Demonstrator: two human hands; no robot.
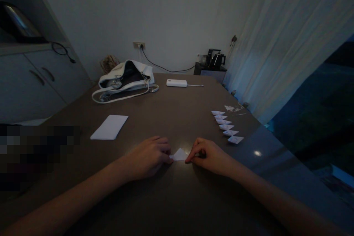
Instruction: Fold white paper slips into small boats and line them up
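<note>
A small folded white paper (180,155), peaked like a triangle at the top, is between my two hands at the table's near middle. My left hand (151,156) has its fingers curled, with thumb and fingertips closed on the paper's left end. On the other side, my right hand (208,156) pinches the right corner between thumb and forefinger. Several folded paper boats (226,127) stand in a slanting row to the right of my right hand. Beyond my left hand lies a stack of white paper sheets (110,127).
A white handbag (127,79) rests at the table's far left, with a white power bank (176,83) and short cable to its right. Paper scraps (233,108) lie near the right edge. Behind are a black kettle (218,59) and a pale curtain (265,44).
</note>
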